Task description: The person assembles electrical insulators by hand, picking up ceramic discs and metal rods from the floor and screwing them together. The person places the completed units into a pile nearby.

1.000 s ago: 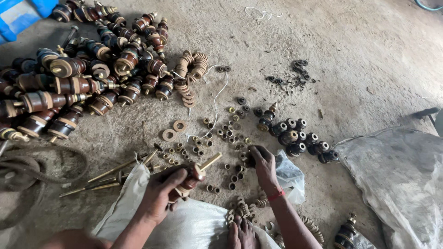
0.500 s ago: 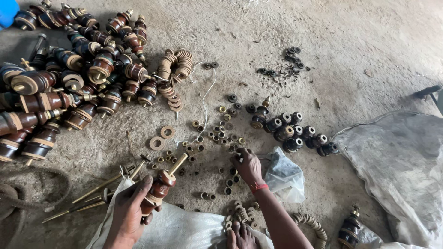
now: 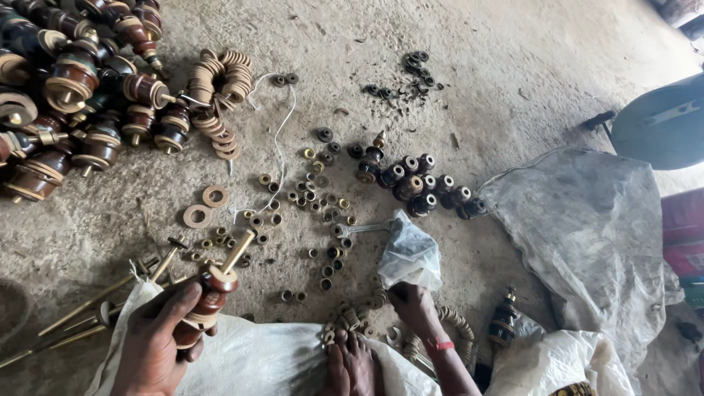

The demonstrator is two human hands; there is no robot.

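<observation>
My left hand [image 3: 155,339] is shut on a brown ceramic insulator [image 3: 209,297] with a brass rod sticking up from it, held over a white sack [image 3: 257,359]. My right hand [image 3: 412,302] is low by my bare foot [image 3: 356,363], fingers curled, just under a small clear plastic bag [image 3: 411,253] and beside a heap of tan rings [image 3: 352,317]. Whether it holds anything is hidden. Small brass nuts [image 3: 315,205] lie scattered on the concrete floor ahead.
A pile of brown insulators [image 3: 66,95] fills the upper left, with stacked tan washers [image 3: 220,81] beside it. A cluster of small dark insulators [image 3: 418,183], a spanner [image 3: 359,229], brass rods [image 3: 88,308] and a grey plastic sheet [image 3: 587,227] lie around.
My right hand has drawn back from the scattered nuts toward my foot and the plastic bag. My left hand still grips the insulator, now a little lower and nearer.
</observation>
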